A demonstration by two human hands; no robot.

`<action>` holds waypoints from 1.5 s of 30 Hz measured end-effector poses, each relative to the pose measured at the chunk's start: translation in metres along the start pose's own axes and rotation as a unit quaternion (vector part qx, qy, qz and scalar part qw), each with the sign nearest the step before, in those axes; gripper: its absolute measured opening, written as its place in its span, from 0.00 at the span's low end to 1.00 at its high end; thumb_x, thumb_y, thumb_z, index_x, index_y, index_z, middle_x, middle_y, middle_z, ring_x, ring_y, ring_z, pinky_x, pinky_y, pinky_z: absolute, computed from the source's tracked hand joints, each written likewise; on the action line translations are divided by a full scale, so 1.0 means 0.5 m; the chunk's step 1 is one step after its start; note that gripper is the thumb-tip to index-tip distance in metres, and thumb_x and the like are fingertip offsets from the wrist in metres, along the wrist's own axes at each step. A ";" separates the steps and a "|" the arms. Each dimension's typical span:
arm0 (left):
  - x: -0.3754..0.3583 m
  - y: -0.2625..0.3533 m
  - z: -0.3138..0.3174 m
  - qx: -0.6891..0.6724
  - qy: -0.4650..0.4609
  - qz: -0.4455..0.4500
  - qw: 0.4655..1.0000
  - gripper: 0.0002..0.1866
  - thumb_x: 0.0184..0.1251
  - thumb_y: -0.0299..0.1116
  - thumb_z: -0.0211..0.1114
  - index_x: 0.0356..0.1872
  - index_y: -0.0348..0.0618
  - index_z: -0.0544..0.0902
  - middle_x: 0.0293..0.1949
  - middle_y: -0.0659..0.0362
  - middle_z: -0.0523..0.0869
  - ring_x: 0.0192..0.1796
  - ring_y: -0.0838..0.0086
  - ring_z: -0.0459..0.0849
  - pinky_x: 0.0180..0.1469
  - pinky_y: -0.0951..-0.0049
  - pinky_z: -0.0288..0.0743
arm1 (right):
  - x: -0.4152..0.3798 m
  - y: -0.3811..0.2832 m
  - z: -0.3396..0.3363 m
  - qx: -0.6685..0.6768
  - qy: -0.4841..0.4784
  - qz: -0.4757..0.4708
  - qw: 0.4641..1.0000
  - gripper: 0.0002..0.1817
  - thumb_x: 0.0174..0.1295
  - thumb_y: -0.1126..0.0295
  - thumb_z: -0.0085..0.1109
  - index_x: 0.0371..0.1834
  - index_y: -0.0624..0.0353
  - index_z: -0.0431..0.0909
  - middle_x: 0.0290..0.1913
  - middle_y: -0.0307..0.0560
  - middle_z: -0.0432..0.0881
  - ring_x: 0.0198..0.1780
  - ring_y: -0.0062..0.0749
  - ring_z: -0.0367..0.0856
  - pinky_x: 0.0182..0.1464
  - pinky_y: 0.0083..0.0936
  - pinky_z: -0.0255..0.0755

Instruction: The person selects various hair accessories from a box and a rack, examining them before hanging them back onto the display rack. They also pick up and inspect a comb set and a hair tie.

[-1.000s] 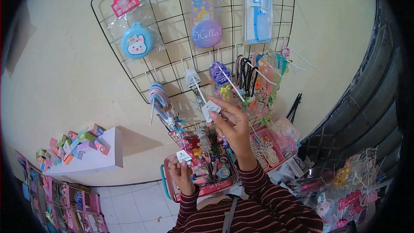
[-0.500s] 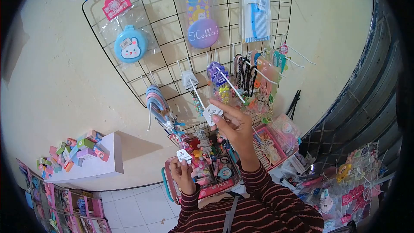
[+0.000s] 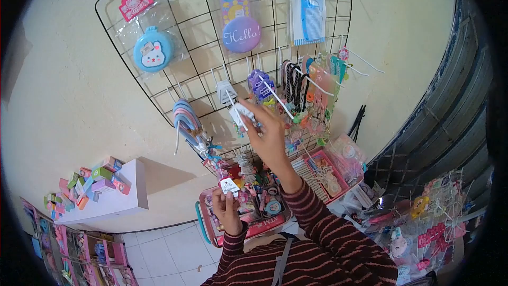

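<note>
My right hand (image 3: 267,136) pinched a white card (image 3: 243,114) at a white hook (image 3: 229,97) (threaded or not, I couldn't tell); lower down, my left hand (image 3: 226,213) gripped a second card (image 3: 229,186).

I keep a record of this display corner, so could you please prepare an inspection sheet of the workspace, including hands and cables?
Surface: black rectangular wire grid on a cream wall, carrying straight white hooks.
Job's things: small white card-like tag in the left hand; blurred white card-like tag at the right hand, close to a hook.
Clutter: pink plastic basket with teal handle, crowded with small colourful goods.
Grips: left grip pinches its tag; right grip appears closed on the other, though blur hides details.
Cables: no power cable distinguishable.
Surroundings: white box-shaped wall shelf bearing small coloured boxes, left; grey ridged metal shutter, right.
</note>
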State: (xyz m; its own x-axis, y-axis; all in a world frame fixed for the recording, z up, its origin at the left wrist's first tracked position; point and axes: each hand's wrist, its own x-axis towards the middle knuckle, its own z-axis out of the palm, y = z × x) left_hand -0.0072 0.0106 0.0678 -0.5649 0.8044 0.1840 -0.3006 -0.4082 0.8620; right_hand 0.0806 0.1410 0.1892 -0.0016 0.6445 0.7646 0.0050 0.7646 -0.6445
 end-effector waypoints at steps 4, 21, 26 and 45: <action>-0.007 -0.002 0.005 0.004 -0.007 -0.003 1.000 0.08 0.58 0.30 0.52 0.36 0.40 0.67 0.27 0.63 0.74 0.21 0.88 0.66 0.22 0.90 0.59 | 0.036 0.077 0.054 0.094 0.008 0.064 0.994 0.18 0.49 0.78 0.52 0.46 0.63 0.66 0.32 0.50 0.73 0.31 0.29 0.74 0.24 0.18 0.68; 0.009 0.031 0.076 -0.014 -0.074 0.083 0.994 0.12 0.58 0.26 0.51 0.42 0.38 0.63 0.26 0.60 0.73 0.21 0.84 0.69 0.21 0.87 0.62 | -0.193 -0.021 -0.027 0.183 -0.125 0.155 0.963 0.10 0.51 0.74 0.52 0.36 0.67 0.74 0.41 0.50 0.75 0.45 0.30 0.72 0.46 0.21 0.64; 0.002 0.029 0.087 -0.024 -0.143 0.018 0.989 0.09 0.57 0.25 0.52 0.39 0.37 0.65 0.24 0.57 0.74 0.17 0.81 0.69 0.19 0.85 0.62 | -0.150 -0.037 -0.053 0.166 -0.088 0.217 0.958 0.09 0.56 0.73 0.47 0.35 0.69 0.71 0.33 0.46 0.78 0.32 0.20 0.74 0.35 0.15 0.66; 0.027 -0.023 0.076 -0.086 -0.160 -0.110 0.977 0.09 0.61 0.30 0.49 0.40 0.38 0.67 0.28 0.56 0.76 0.22 0.79 0.72 0.22 0.83 0.66 | -0.026 0.045 0.040 0.279 -0.019 0.228 0.933 0.13 0.59 0.66 0.44 0.40 0.66 0.69 0.28 0.46 0.78 0.23 0.22 0.76 0.24 0.13 0.66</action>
State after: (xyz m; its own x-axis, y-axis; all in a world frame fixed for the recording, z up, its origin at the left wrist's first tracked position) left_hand 0.0176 0.0425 0.0785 -0.2116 0.9633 0.1650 -0.5271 -0.2546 0.8108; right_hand 0.0606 0.1496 0.1646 -0.1622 0.8947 0.4161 -0.5076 0.2860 -0.8128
